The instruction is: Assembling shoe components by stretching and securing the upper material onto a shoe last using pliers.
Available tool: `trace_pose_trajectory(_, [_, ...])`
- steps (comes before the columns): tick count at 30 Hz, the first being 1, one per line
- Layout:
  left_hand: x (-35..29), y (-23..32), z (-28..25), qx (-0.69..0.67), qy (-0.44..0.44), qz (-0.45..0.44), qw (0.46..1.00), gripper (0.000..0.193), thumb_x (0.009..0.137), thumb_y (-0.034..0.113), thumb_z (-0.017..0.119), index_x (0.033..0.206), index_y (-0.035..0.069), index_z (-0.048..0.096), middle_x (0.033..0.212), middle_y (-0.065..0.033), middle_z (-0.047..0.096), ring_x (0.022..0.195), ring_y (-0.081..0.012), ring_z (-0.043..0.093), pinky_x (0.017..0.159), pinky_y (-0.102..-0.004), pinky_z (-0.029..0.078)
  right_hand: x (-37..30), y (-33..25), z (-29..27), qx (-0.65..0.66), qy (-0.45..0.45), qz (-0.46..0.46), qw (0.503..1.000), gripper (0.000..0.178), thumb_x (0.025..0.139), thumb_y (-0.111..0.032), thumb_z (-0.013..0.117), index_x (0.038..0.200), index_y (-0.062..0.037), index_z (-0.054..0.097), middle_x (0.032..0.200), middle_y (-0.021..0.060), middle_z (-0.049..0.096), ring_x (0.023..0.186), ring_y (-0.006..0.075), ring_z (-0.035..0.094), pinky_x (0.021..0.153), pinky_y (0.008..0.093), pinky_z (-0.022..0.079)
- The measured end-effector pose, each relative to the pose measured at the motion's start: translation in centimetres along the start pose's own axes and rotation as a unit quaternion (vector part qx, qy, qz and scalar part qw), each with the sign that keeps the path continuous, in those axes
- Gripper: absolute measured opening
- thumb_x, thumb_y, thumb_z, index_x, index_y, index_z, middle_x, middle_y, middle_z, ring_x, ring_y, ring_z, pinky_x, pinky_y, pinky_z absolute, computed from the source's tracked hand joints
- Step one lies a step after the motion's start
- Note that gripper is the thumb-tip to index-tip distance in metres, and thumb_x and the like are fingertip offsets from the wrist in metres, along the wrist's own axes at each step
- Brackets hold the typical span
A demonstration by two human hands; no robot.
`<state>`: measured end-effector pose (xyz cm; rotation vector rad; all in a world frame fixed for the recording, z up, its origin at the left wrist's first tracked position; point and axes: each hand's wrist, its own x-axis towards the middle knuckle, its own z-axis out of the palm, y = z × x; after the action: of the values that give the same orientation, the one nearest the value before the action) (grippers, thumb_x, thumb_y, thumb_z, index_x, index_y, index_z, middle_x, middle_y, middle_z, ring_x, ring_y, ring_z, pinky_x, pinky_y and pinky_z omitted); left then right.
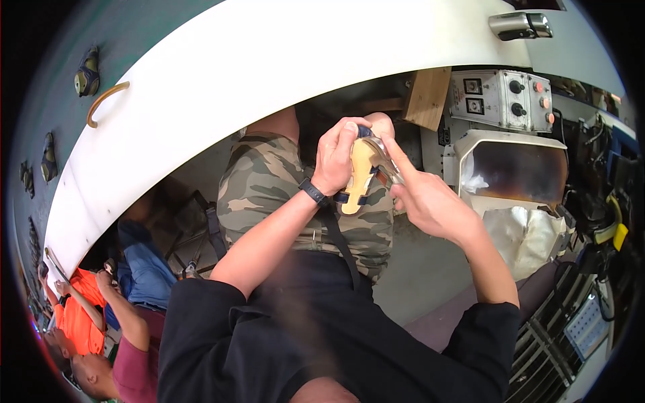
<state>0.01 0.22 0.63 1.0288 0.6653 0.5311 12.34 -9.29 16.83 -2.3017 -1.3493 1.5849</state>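
Note:
Above my camouflage-clad knees, my left hand is closed round the upper end of a sandal. The sandal has a pale yellow sole and dark blue straps, and it hangs with its other end pointing toward me. From the right, my right hand is closed on a curved metal hand tool, the index finger stretched along it. That tool lies against the right edge of the sandal; my fingers hide part of it, so its exact kind cannot be made out.
Ahead curves a white tabletop with a brown curved piece and a metal object. Beyond it, sandals rest on a green surface. On the right stands a machine with a knobbed control box. Two people work at left.

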Motion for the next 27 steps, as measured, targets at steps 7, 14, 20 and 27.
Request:
trace_pose_trajectory(7, [-0.1,0.1,-0.9,-0.021,0.006,-0.004,1.000,0.035,0.106,0.024,0.041,0.106,-0.001,0.066,0.085,-0.0053,0.067,0.078,-0.0113,0.060,0.073,-0.0260,0.048,0.1,-2.4,-1.1,0.166,0.234,-0.102,0.952,0.070,0.099,-0.001,0.048,0.161,-0.0114,0.016,0.092,0.0130,0.063,0.067,0.0197,0.058,0.069,0.0334,0.053])
trace_pose_trajectory(14, [0.1,0.1,-0.4,0.053,0.016,0.000,0.998,0.033,0.105,0.022,0.043,0.106,-0.001,0.066,0.085,-0.0047,0.065,0.077,-0.0115,0.058,0.072,-0.0272,0.048,3.2,0.3,2.0,-0.016,0.237,-0.098,0.966,0.071,0.096,0.001,0.050,0.159,-0.0144,0.021,0.111,0.0268,0.065,0.089,0.0481,0.063,0.077,0.0505,0.053])
trace_pose_trajectory(20, [0.2,0.2,0.1,0.032,0.035,0.046,0.998,0.035,0.106,0.023,0.041,0.106,-0.001,0.067,0.084,-0.0045,0.065,0.074,-0.0112,0.057,0.071,-0.0274,0.047,3.9,0.8,4.3,-0.076,0.239,-0.070,0.966,0.075,0.095,-0.001,0.049,0.161,-0.0166,0.016,0.101,0.0265,0.067,0.083,0.0497,0.064,0.075,0.0535,0.053])
trace_pose_trajectory(27, [-0.2,-0.1,-0.2,0.012,0.029,0.007,0.999,0.048,0.109,0.030,0.032,0.106,-0.002,0.067,0.089,-0.0097,0.069,0.082,-0.0191,0.063,0.077,-0.0330,0.049,3.3,-0.8,1.8,0.048,0.364,-0.168,0.915,0.075,0.096,-0.002,0.049,0.162,-0.0170,0.015,0.079,0.0180,0.064,0.061,0.0321,0.062,0.064,0.0419,0.054])
